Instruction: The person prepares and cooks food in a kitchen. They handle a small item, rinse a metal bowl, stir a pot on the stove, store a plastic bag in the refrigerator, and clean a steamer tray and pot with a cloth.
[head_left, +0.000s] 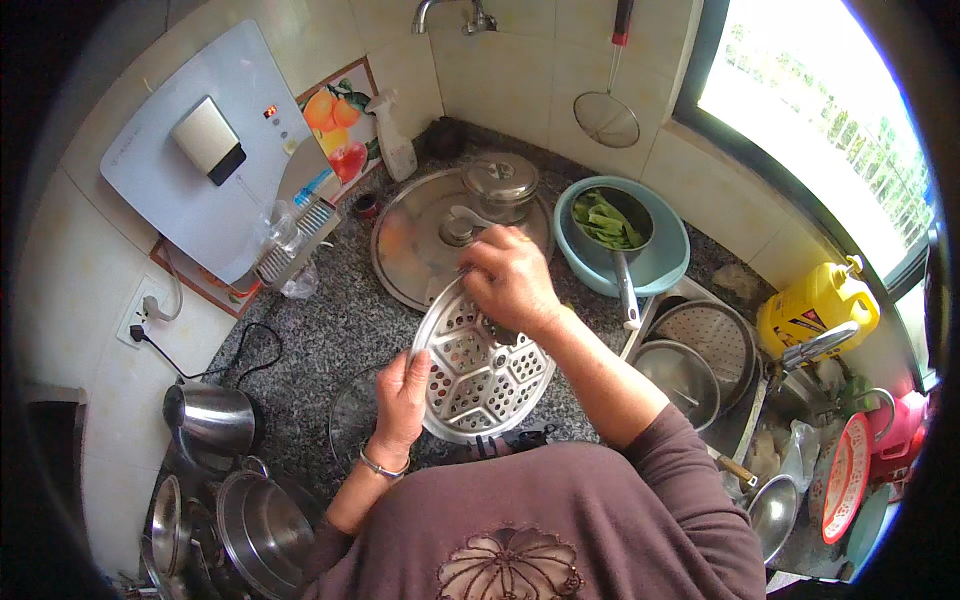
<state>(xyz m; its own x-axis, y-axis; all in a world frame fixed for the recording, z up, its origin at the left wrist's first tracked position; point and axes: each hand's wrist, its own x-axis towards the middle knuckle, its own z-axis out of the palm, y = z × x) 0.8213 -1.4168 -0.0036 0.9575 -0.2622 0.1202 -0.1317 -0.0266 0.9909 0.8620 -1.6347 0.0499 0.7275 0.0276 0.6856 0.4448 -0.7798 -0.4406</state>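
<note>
My left hand (400, 401) grips the left edge of a round perforated metal steamer plate (491, 375), which is tilted up in front of me. My right hand (510, 277) is at the plate's upper edge, fingers curled; a dark greenish piece of something shows beneath it against the plate, and what the fingers hold is hidden. Behind the hands a large round metal lid (416, 240) lies on the granite counter, beside a small lidded pot (501, 180). To the right, a saucepan of green leaves (611, 221) rests in a pale blue basin (667, 262).
At right, a sink holds a metal bowl (675, 379) and a perforated metal strainer (709, 337), near a yellow jug (817, 311). Metal pots (262, 525) and a kettle (210, 420) stand at left. A wire skimmer (606, 120) hangs on the wall.
</note>
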